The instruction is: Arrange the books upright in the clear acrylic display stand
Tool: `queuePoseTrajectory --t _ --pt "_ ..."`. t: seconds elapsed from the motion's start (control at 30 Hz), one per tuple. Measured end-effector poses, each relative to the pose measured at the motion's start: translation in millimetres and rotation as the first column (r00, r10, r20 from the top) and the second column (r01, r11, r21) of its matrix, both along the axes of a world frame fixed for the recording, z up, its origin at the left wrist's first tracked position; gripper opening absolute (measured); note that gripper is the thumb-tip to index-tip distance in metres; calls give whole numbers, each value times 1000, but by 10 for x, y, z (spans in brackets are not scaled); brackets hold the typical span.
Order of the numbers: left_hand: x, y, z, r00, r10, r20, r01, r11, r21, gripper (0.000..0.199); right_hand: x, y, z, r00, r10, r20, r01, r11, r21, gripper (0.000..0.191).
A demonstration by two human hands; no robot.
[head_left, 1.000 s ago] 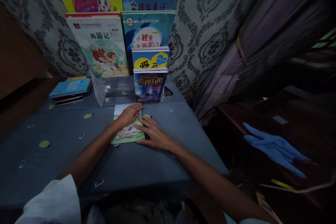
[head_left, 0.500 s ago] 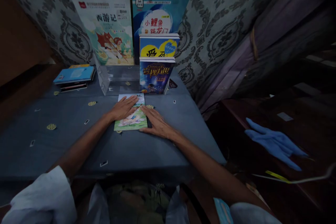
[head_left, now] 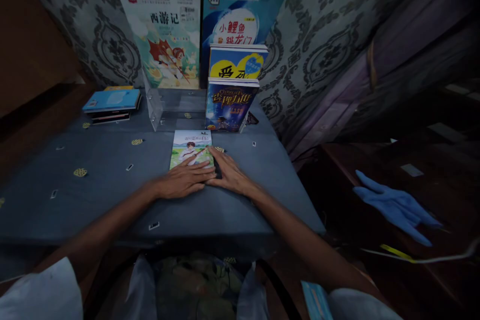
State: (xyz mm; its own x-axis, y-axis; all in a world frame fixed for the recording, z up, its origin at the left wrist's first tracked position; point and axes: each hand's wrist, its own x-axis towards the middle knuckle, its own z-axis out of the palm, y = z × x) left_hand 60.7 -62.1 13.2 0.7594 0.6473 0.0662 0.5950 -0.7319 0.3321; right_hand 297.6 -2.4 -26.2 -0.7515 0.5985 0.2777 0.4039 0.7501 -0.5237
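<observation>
The near part of the small book (head_left: 190,149) is covered by the left hand (head_left: 187,179), laid flat with nothing gripped. A dark thing (head_left: 218,171) at the book's right edge is partly hidden by the right hand (head_left: 230,175), stretched out and not clenched. On the book, a brown-haired figure and green grass are printed. It is laid on the blue-grey table (head_left: 266,212), near the clear stand (head_left: 153,104).

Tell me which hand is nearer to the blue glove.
Right. The right hand is at the small book's right edge, left of the blue glove; the left hand lies across the book's lower part, farther left of the glove.
</observation>
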Motion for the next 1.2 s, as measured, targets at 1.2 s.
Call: queuePoseTrajectory --t 1.2 --pt "-434 -540 -198 949 310 -63 -299 944 138 63 -53 -76 278 977 4 212 -22 996 82 67"
